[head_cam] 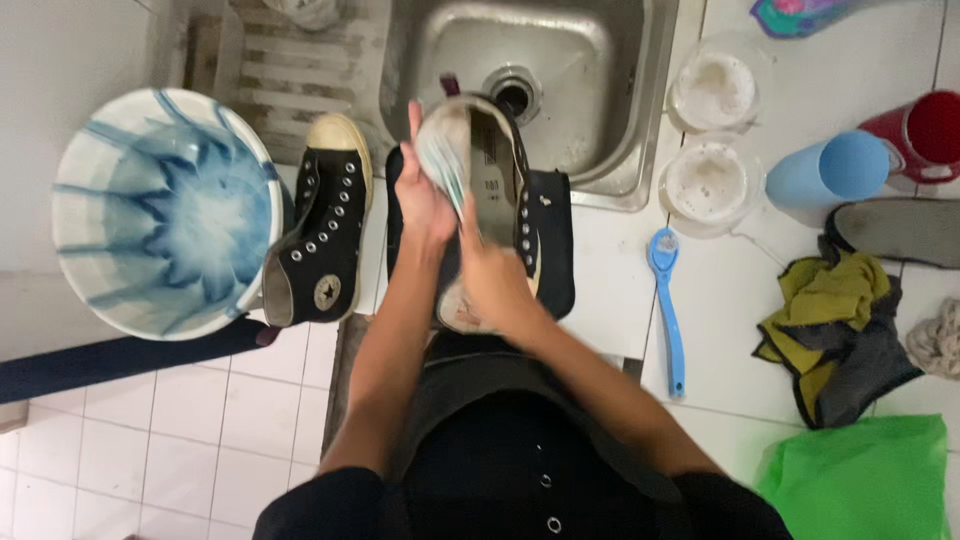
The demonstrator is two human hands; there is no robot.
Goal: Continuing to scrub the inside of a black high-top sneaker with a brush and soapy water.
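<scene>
A black high-top sneaker with a pale inside lies opening-up at the front rim of the steel sink. My left hand presses a light cloth against the shoe's toe end. My right hand grips the shoe at its heel end. Under the shoe lies a black mat or cloth. The matching sneaker, black with a cream toe cap and white sole, rests to the left on the counter.
A large blue-and-white basin stands far left. Right of the sink are two cloudy plastic tubs, a blue brush, a blue cup, a red cup, an insole, crumpled rags and a green bag.
</scene>
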